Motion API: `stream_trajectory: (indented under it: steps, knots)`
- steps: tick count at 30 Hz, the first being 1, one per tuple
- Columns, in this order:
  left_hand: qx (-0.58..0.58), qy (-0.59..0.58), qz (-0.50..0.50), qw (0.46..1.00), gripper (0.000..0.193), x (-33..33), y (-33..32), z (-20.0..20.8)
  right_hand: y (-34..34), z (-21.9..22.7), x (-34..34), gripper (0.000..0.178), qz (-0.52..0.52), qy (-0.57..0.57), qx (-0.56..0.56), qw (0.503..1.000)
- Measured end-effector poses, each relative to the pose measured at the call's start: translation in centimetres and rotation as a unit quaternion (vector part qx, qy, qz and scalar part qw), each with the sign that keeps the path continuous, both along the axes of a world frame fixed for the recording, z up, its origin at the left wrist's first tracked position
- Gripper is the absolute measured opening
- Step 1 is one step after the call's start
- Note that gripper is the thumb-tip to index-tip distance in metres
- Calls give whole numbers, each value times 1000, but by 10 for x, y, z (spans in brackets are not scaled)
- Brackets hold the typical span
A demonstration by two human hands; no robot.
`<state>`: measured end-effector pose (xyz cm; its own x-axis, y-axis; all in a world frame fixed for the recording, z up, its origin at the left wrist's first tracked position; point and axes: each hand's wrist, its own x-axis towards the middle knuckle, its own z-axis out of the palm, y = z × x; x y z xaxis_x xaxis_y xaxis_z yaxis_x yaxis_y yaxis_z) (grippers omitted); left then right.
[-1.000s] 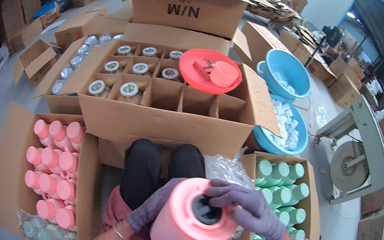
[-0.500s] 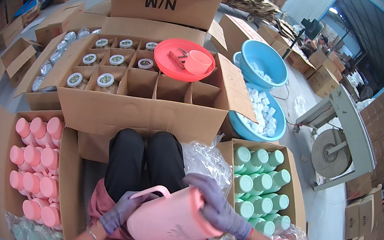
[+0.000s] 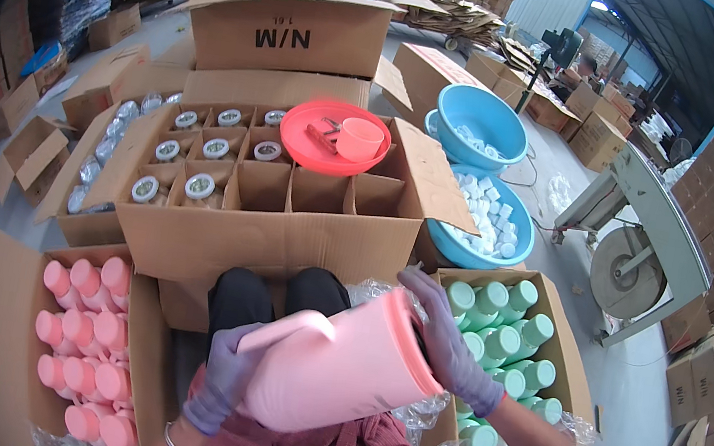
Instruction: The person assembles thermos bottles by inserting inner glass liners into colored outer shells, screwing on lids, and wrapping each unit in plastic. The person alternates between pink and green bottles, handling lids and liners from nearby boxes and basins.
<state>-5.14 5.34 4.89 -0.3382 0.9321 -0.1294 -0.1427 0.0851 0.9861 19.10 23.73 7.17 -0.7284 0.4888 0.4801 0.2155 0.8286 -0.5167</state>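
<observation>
A pink jug (image 3: pixel 342 375) with a loop handle lies tilted across my lap, its wide mouth turned to the upper right. My left hand (image 3: pixel 222 379), in a thin purple-grey glove, is closed round its lower end beside the handle. At the mouth, my right hand (image 3: pixel 454 346), gloved alike, grips the darker pink rim; some of its fingertips are hidden behind the rim. On my left a carton (image 3: pixel 3 335) holds rows of pink jugs (image 3: pixel 83 329). To my right stands a carton (image 3: pixel 575 351) of green jugs (image 3: pixel 501 344), with clear plastic bags round its near end.
Ahead is a divided carton (image 3: pixel 270 242) with several lidded jars in its cells. A red tray (image 3: pixel 301 135) on it bears a pink cup (image 3: pixel 359 139) and small tools. Blue basins (image 3: pixel 443 237) with white caps stand at the right, near a grey machine (image 3: pixel 656 224).
The jug has risen and its mouth points further up. My right hand has shifted up and to the right along the rim. The whole view has tilted slightly.
</observation>
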Motion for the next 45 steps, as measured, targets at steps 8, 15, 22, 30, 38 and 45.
stream_trajectory:
  steps: [8,15,22,30,38,45]
  knots:
    - [238,464,-8,853,31,6,20,21,13,-23,-9,56,-66,160,-707,685]
    - [268,471,21,840,26,20,28,10,19,-35,2,54,-28,184,-705,684]
    - [5,-64,-78,995,31,4,25,-4,12,-1,-2,57,132,82,-257,954]
    - [104,174,2,979,21,22,22,-21,25,-21,1,55,-85,-21,-572,815]
    - [72,85,86,990,18,39,23,-36,12,-15,5,49,81,47,-508,856]
    - [72,266,52,960,33,22,-8,-65,17,-40,-22,35,144,-65,-221,962]
